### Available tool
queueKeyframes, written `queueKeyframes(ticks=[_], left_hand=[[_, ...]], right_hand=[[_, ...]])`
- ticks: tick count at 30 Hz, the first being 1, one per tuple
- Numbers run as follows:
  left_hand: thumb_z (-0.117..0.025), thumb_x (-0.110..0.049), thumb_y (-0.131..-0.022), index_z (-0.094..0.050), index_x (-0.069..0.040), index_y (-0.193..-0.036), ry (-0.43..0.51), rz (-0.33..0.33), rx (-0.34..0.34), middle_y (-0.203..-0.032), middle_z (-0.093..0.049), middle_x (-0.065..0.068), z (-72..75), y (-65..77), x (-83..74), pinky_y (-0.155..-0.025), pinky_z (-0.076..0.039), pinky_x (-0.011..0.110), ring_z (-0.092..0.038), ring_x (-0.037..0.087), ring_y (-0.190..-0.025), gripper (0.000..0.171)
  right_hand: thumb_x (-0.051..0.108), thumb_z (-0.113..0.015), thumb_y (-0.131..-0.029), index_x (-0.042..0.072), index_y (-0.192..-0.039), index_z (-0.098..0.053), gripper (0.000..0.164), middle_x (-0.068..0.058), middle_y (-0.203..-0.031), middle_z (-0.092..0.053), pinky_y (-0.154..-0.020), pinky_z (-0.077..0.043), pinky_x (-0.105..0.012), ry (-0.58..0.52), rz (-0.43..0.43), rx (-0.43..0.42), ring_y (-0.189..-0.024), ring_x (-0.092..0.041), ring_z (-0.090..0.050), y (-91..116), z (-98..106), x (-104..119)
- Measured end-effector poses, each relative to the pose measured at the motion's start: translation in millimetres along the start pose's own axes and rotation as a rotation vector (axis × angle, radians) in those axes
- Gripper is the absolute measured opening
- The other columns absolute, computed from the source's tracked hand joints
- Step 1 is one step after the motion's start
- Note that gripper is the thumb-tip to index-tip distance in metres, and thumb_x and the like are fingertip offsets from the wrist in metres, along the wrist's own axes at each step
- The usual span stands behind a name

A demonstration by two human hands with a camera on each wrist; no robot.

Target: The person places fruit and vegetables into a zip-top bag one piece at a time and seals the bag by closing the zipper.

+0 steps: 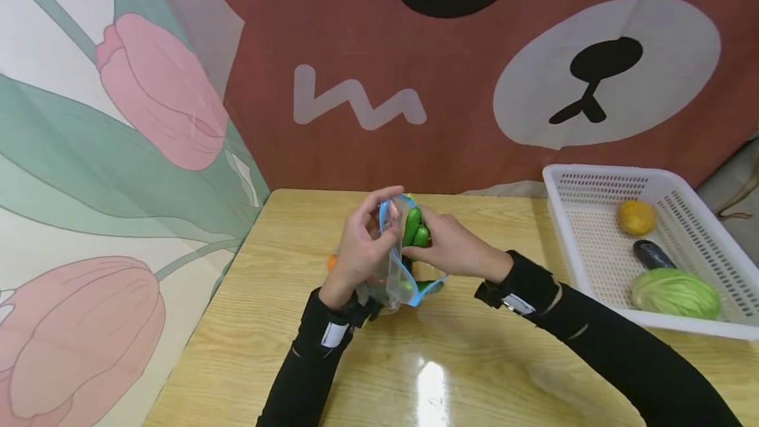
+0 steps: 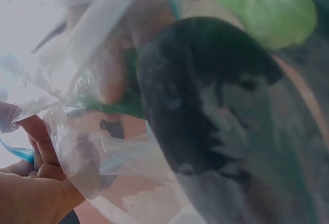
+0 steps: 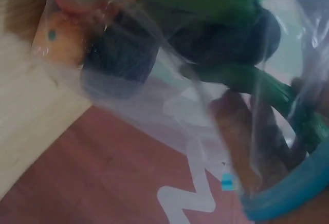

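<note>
In the head view, my left hand (image 1: 367,242) grips the rim of a clear plastic bag (image 1: 394,282) with a blue edge, holding its mouth toward the right. My right hand (image 1: 453,242) is at that mouth, thumb and fingers round a glossy green pepper (image 1: 413,226). Through the film the left wrist view shows a large dark eggplant (image 2: 180,90) and a light green vegetable (image 2: 277,18). An orange fruit (image 3: 61,41) and dark vegetables (image 3: 121,62) lie inside the bag in the right wrist view. Some fingertips are hidden by the blurred plastic.
A white perforated basket (image 1: 560,229) stands on the right of the wooden table (image 1: 367,374). It contains a yellow-orange fruit (image 1: 636,217), a dark eggplant (image 1: 652,254) and a green cabbage (image 1: 676,293). Behind the table hangs a printed cloth (image 1: 356,157).
</note>
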State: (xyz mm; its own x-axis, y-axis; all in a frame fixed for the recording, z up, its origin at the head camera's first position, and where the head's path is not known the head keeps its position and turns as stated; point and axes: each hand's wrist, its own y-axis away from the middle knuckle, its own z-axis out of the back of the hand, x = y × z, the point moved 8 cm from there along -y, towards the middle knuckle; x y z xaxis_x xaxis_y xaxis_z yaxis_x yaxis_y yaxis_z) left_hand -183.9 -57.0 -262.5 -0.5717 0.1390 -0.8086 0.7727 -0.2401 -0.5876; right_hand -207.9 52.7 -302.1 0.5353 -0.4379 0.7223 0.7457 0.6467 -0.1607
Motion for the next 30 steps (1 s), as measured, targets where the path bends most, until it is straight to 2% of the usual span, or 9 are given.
queueKeyframes(ticks=[3,7,11,13,15,18,22,27,30], left_hand=[[-0.052,0.002,-0.084,-0.047,0.012,-0.127,0.014,-0.007,-0.006,-0.091,-0.048,0.009,0.5,-0.4,-0.8,-0.066,-0.040,0.020,-0.046,0.012,-0.079,0.044],[-0.052,0.000,-0.083,-0.047,0.014,-0.125,0.021,-0.018,-0.012,-0.090,-0.048,0.009,1.2,-1.2,-2.0,-0.064,-0.039,0.019,-0.045,0.012,-0.078,0.044],[-0.051,0.002,-0.083,-0.047,0.015,-0.124,0.034,-0.031,-0.017,-0.090,-0.047,0.010,2.1,-1.2,-4.2,-0.063,-0.039,0.019,-0.046,0.011,-0.077,0.044],[-0.051,0.002,-0.083,-0.046,0.014,-0.125,0.046,-0.037,-0.022,-0.090,-0.047,0.010,3.0,-1.5,-6.3,-0.064,-0.039,0.019,-0.045,0.011,-0.077,0.043],[-0.051,0.003,-0.083,-0.046,0.015,-0.125,0.061,-0.042,-0.033,-0.090,-0.048,0.009,4.6,-1.5,-8.1,-0.066,-0.040,0.019,-0.046,0.011,-0.078,0.043],[-0.051,0.004,-0.084,-0.045,0.016,-0.124,0.067,-0.060,-0.035,-0.090,-0.048,0.009,6.3,-1.6,-10.0,-0.067,-0.041,0.020,-0.047,0.012,-0.078,0.043],[-0.051,0.005,-0.083,-0.046,0.017,-0.123,0.059,-0.065,-0.027,-0.090,-0.050,0.011,7.2,-2.6,-6.8,-0.067,-0.043,0.020,-0.049,0.012,-0.080,0.042],[-0.051,0.006,-0.084,-0.045,0.018,-0.124,0.075,-0.031,-0.014,-0.092,-0.050,0.010,7.1,-4.7,5.1,-0.070,-0.044,0.020,-0.049,0.012,-0.082,0.042],[-0.049,0.009,-0.082,-0.043,0.019,-0.124,0.115,0.001,-0.016,-0.093,-0.049,0.009,8.3,-4.3,13.7,-0.070,-0.044,0.019,-0.049,0.012,-0.082,0.044]], right_hand=[[0.015,-0.068,-0.087,0.008,-0.128,-0.041,0.049,-0.001,-0.081,-0.055,-0.054,-0.046,-0.026,0.119,0.024,0.033,-0.058,-0.010,-0.052,-6.6,-1.7,2.9],[0.023,-0.069,-0.086,0.007,-0.117,-0.050,0.039,-0.003,-0.084,-0.054,-0.051,-0.041,-0.026,0.310,0.009,0.062,-0.057,-0.012,-0.048,-10.2,-1.8,5.3],[0.037,-0.072,-0.081,0.004,-0.119,-0.054,0.054,-0.010,-0.112,-0.055,-0.058,-0.046,-0.029,0.508,-0.014,0.057,-0.076,-0.017,-0.055,-7.4,2.1,9.9],[0.042,-0.073,-0.079,0.002,-0.126,-0.051,0.065,-0.015,-0.128,-0.048,-0.065,-0.049,-0.033,0.580,-0.007,0.039,-0.092,-0.023,-0.058,-5.3,5.5,14.1],[0.046,-0.073,-0.077,0.002,-0.132,-0.046,0.075,-0.019,-0.138,-0.040,-0.068,-0.051,-0.037,0.625,-0.008,0.013,-0.094,-0.028,-0.060,-3.3,10.0,18.3],[0.049,-0.075,-0.074,0.003,-0.137,-0.042,0.085,-0.022,-0.144,-0.031,-0.066,-0.051,-0.038,0.655,-0.008,-0.026,-0.084,-0.030,-0.062,0.5,17.4,23.6],[0.050,-0.076,-0.072,0.001,-0.140,-0.039,0.092,-0.024,-0.143,-0.030,-0.062,-0.050,-0.036,0.678,0.005,-0.051,-0.071,-0.027,-0.060,4.1,24.2,27.3],[0.048,-0.069,-0.081,0.004,-0.145,-0.033,0.085,-0.026,-0.147,-0.024,-0.074,-0.051,-0.041,0.625,-0.033,0.039,-0.097,-0.033,-0.061,5.5,25.5,19.9],[0.043,-0.067,-0.085,0.011,-0.148,-0.029,0.080,-0.024,-0.152,-0.015,-0.075,-0.051,-0.038,0.537,-0.100,0.129,-0.101,-0.031,-0.061,8.7,24.8,13.2]])
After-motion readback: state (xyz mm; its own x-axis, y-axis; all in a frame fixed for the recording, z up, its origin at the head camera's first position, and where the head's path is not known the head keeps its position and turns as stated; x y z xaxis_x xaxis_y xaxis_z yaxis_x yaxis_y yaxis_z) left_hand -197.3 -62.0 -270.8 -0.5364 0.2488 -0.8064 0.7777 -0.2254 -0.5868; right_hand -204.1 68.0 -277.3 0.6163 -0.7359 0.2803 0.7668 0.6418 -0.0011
